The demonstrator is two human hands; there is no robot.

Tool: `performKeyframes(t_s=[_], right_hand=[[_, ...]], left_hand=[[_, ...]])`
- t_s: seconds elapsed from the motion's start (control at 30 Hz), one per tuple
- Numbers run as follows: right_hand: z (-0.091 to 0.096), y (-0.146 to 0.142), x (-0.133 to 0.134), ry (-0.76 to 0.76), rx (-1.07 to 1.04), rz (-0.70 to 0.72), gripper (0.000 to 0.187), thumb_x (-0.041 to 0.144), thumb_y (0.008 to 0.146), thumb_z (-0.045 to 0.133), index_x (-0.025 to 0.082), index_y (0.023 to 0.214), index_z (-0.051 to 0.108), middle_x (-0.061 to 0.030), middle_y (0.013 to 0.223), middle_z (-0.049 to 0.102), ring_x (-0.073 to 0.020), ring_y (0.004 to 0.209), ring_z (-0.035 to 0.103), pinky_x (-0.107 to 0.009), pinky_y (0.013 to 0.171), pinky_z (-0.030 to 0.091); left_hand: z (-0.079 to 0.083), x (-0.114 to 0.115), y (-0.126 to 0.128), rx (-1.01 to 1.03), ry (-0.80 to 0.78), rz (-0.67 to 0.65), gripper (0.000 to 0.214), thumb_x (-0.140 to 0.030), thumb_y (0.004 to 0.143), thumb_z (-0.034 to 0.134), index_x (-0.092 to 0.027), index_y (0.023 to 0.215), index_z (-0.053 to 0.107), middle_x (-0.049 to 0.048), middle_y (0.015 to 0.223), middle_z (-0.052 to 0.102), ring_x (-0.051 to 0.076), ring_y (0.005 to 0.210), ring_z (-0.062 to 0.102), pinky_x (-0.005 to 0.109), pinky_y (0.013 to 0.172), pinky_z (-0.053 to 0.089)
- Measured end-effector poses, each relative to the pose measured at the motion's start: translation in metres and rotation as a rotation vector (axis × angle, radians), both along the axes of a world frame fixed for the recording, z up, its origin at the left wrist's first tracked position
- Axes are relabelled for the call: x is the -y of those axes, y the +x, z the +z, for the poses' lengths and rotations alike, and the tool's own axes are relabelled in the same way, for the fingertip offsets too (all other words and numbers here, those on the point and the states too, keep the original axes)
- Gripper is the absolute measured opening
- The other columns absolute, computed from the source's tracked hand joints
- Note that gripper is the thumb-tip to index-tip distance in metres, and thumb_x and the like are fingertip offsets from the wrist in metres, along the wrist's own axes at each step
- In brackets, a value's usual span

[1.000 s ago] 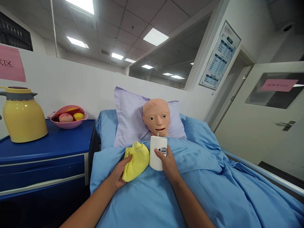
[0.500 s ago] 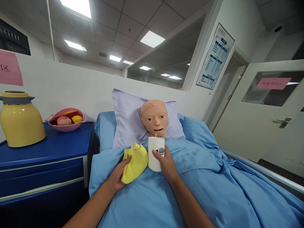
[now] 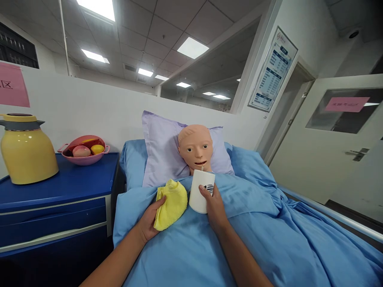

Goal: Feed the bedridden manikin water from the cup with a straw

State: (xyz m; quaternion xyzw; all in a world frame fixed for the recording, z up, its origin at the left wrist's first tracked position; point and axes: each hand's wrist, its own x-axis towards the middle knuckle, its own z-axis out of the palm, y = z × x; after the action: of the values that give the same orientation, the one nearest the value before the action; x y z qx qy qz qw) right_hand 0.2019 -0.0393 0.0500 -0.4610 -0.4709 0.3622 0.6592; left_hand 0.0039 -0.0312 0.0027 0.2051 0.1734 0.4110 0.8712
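My right hand (image 3: pixel 216 205) is closed round a white cup (image 3: pixel 198 195) with a black striped print, its top tilted to the right. A pale straw (image 3: pixel 202 168) sticks up from the cup, its tip just below the open mouth of a manikin head (image 3: pixel 196 147). The manikin lies on a lilac pillow (image 3: pixel 160 147), covered below the neck by a blue quilt (image 3: pixel 251 231). In my left hand (image 3: pixel 151 219) is a folded yellow cloth (image 3: pixel 172 205), gripped by its left edge beside the cup.
At the left, a blue bedside cabinet (image 3: pixel 89 179) carries a yellow thermos jug (image 3: pixel 28 153) and a pink basket (image 3: pixel 85 160) of fruit. A bed rail (image 3: pixel 329 211) runs along the right side. Beyond it stands a white door (image 3: pixel 332 159).
The cup has moved slightly right and up, tilting from upright to lean right. Its straw has shifted right and sits below the manikin's lips. The left hand and cloth barely differ.
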Motion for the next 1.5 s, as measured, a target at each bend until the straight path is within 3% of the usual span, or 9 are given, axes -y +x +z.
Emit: performKeyframes(t_s=[0.57, 1.5], right_hand=[[0.009, -0.004, 0.006, -0.011, 0.084, -0.005, 0.046, 0.051, 0.068, 0.072, 0.023, 0.103, 0.062, -0.0018, 0.084, 0.069, -0.0222, 0.075, 0.064, -0.032, 0.063, 0.052], [0.009, -0.005, 0.007, 0.01, 0.135, 0.055, 0.045, 0.05, 0.072, 0.071, 0.021, 0.105, 0.062, -0.0016, 0.084, 0.068, -0.02, 0.076, 0.062, -0.028, 0.062, 0.05]], left_hand=[[-0.009, -0.005, 0.0, 0.027, 0.031, -0.023, 0.052, -0.032, 0.089, 0.054, -0.006, 0.132, 0.045, 0.0155, 0.113, 0.069, 0.026, 0.111, 0.061, 0.037, 0.103, 0.044], [-0.007, -0.003, -0.001, 0.029, 0.026, -0.025, 0.049, -0.033, 0.088, 0.056, -0.006, 0.129, 0.048, 0.0141, 0.11, 0.07, 0.025, 0.11, 0.062, 0.035, 0.101, 0.045]])
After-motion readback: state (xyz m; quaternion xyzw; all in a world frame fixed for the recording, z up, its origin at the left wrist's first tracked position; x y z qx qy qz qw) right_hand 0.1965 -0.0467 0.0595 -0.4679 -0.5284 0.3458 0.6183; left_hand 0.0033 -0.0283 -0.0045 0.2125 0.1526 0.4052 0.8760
